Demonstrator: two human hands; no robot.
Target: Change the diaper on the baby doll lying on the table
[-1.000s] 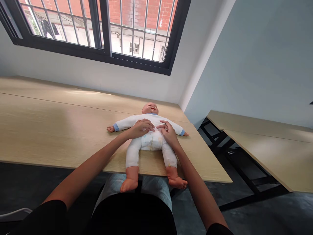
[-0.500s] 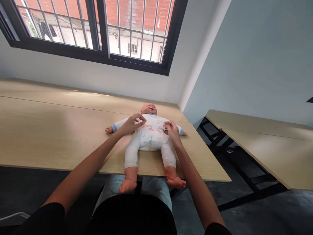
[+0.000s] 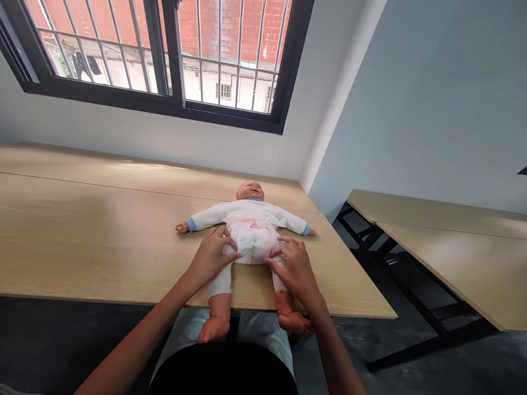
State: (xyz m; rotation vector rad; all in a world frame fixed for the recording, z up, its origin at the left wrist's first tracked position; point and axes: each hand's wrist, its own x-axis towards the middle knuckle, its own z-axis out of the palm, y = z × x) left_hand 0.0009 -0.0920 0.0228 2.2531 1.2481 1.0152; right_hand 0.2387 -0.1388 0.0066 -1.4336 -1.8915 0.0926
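A baby doll (image 3: 249,219) in a white top and white trousers lies face up on the wooden table (image 3: 102,230), arms spread, bare feet hanging over the near edge. The top is pushed up from the waist and shows a printed diaper (image 3: 253,246). My left hand (image 3: 212,257) rests on the doll's hip and thigh on the left, fingers curled at the trouser waist. On the other side, my right hand (image 3: 293,269) lies over the other thigh with fingers spread on the cloth. Whether either hand pinches the fabric is unclear.
A barred window (image 3: 164,55) runs along the wall behind the table. A second wooden table (image 3: 444,236) on a black frame stands at the right across a gap of dark floor. My lap is under the near table edge.
Both hands have slid down from the doll's chest to its hips and thighs. The top now sits higher on the belly and the diaper shows.
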